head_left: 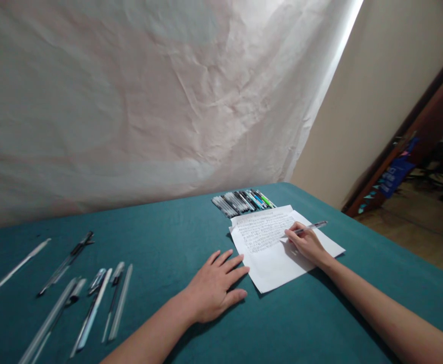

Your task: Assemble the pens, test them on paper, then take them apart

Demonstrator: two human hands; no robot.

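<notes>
White paper sheets lie slightly askew on the table, their upper part covered with lines of dark handwriting. My right hand rests on the top sheet, fingers closed round a pen with a clear barrel. Its tip points left, at the end of the written lines; whether it touches the paper I cannot tell. My left hand lies palm down, fingers spread, with its fingertips by the sheet's left edge.
A row of pens lies behind the paper. At left, pen barrels, refills and caps are spread over the green tabletop, near another pen. A pale sheet hangs behind; a doorway stands at right.
</notes>
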